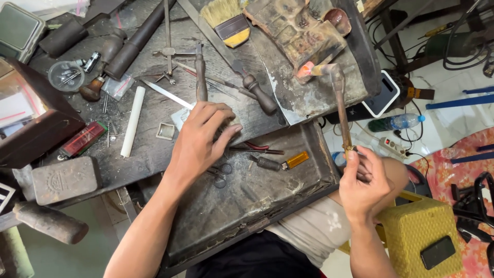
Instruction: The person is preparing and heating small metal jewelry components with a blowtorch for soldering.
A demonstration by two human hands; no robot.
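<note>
Left hand [203, 136]: my palm is down, fingers spread, pressing a small piece at the bench's front edge.
Right hand [365, 185]: clamped around my torch [340, 103] handle, off the bench's right edge.
Flame tip: at the charred block [296, 33].

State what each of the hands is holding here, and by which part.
The right hand grips the torch at the lower end of its long stem. The left hand rests palm-down on the workbench; whether anything is under it cannot be told.

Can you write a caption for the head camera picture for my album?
Right hand holds a lit torch; left hand presses the workbench.
</note>
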